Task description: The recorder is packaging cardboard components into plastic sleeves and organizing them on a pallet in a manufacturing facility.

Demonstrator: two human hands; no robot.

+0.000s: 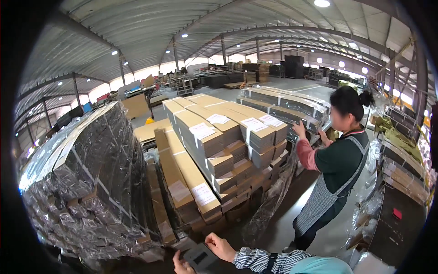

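At the bottom of the head view, a dark grey flat piece with a black rectangular patch is between my two hands. My left hand is closed at its left edge, partly cut off by the frame. Bent fingers of my right hand grip its upper right edge. Just beyond lie long strapped bundles of flat brown cardboard, with white paper labels on top. Stacked higher behind them are more cardboard bundles, grey at their cut ends.
To the left rises a tall stack of dark bundles in clear plastic film. At the right a co-worker in a checked apron reaches toward film-wrapped bundles. Loose plastic film hangs beside the stack. More bundles line the far right.
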